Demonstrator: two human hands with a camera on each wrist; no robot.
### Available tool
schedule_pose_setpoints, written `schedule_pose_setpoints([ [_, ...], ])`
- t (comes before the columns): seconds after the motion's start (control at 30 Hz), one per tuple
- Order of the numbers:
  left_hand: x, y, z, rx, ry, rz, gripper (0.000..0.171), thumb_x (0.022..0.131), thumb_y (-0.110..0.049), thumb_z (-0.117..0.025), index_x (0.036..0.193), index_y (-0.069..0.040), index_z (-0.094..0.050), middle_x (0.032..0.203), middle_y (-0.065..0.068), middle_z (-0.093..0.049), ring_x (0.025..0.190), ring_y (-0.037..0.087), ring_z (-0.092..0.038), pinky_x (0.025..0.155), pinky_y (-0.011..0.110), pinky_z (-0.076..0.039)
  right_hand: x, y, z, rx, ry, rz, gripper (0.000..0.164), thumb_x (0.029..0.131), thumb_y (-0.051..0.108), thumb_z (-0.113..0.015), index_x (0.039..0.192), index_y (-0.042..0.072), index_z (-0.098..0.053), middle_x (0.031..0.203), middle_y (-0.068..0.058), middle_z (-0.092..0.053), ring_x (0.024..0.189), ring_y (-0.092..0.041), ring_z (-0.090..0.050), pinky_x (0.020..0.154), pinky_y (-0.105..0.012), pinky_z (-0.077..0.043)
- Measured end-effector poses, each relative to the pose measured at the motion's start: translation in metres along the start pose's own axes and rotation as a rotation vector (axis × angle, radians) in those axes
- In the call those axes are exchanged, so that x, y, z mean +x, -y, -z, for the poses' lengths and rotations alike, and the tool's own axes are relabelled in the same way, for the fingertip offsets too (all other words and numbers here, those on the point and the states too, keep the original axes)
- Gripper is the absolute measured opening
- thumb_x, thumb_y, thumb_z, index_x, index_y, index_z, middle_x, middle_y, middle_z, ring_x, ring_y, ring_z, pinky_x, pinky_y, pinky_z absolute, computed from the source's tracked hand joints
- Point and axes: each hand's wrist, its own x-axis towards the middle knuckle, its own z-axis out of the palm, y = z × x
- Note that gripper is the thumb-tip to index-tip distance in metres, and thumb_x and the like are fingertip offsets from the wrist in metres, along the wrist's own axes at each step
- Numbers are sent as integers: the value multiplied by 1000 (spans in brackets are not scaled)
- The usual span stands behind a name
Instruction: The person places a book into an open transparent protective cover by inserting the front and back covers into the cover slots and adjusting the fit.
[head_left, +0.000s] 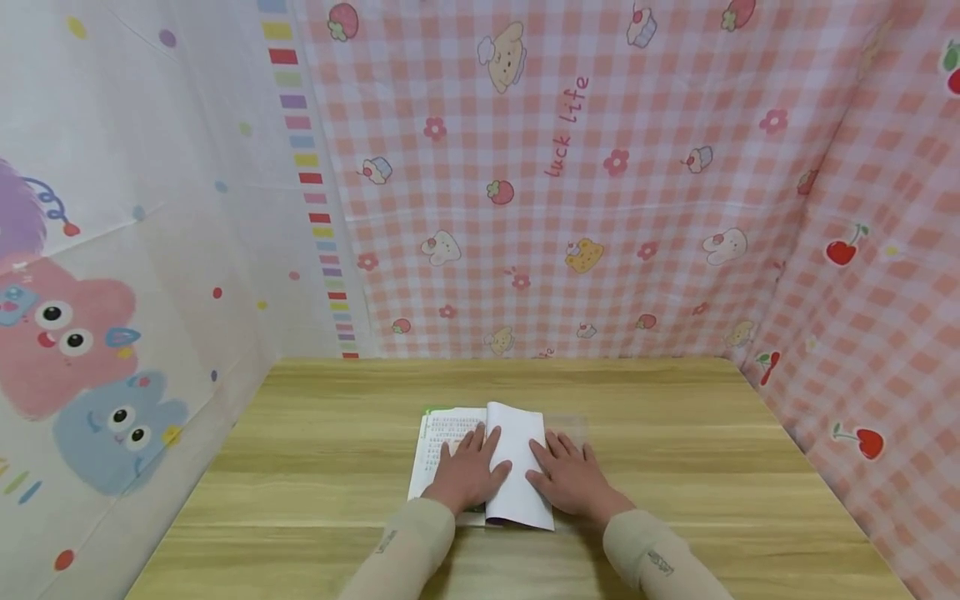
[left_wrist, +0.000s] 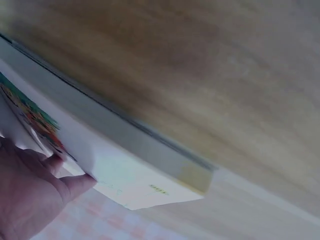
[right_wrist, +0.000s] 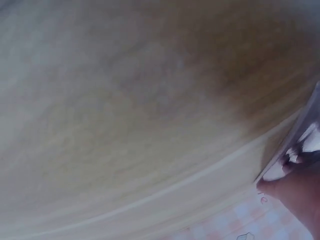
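An open book (head_left: 453, 418) lies near the front middle of the table, a printed page on its left side. A blank white page (head_left: 519, 442) stands slightly raised on its right side. My left hand (head_left: 465, 472) rests on the printed page with fingers spread, its thumb touching the white page near the fold. My right hand (head_left: 572, 482) lies at the white page's right edge, fingers extended and thumb on the paper. In the left wrist view, the book's thick page block (left_wrist: 150, 150) and a coloured picture (left_wrist: 37, 120) show beside the left hand (left_wrist: 30, 192).
A clear, see-through sheet (head_left: 576, 423) sticks out beyond the right hand. The wooden table (head_left: 315, 467) extends around the book. Pink checked cloth (head_left: 570, 208) hangs behind and at the right, and a white cartoon cloth (head_left: 172, 275) hangs at the left.
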Motion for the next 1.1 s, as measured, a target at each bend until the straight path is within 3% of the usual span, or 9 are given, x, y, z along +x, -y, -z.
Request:
schedule_pose_setpoints([
  [0.17,-1,-2,-1,15,-10,-4,64,103,-52,-37,157,-18,-31,160,14,-27,145,34,-30,110,68,-20,-1,3,-3,-52,-12,23,58,105,46,-40,151,11,-43,157,-21,-31,144,-43,-25,107,-74,-14],
  [0.4,1,3,-3,-91,-6,-14,62,107,-45,-26,158,-10,-23,159,10,-32,146,34,-28,112,67,-13,4,-3,-6,30,17,-25,60,105,46,-38,153,11,-39,160,-16,-28,147,-38,-22,108,-72,-14],
  [0.57,1,0,2,-103,16,8,62,106,-46,-30,158,-11,-26,159,13,-32,146,35,-27,112,68,-12,3,-4,-5,40,30,-31,60,105,46,-38,154,11,-38,160,-16,-27,147,-38,-21,108,-72,-13],
  [0.87,6,-9,-4,4,28,51,63,103,-54,-32,158,-22,-29,159,15,-30,146,36,-25,108,72,-15,0,8,0,49,0,-28,58,106,44,-38,151,8,-41,158,-19,-31,144,-40,-27,107,-74,-14],
  [1.1,4,-6,-2,-34,45,12,58,106,-45,-26,159,-21,-27,161,14,-26,148,37,-20,109,72,-10,1,4,-2,49,4,-37,59,106,44,-37,152,8,-39,159,-18,-30,146,-40,-24,108,-73,-12],
])
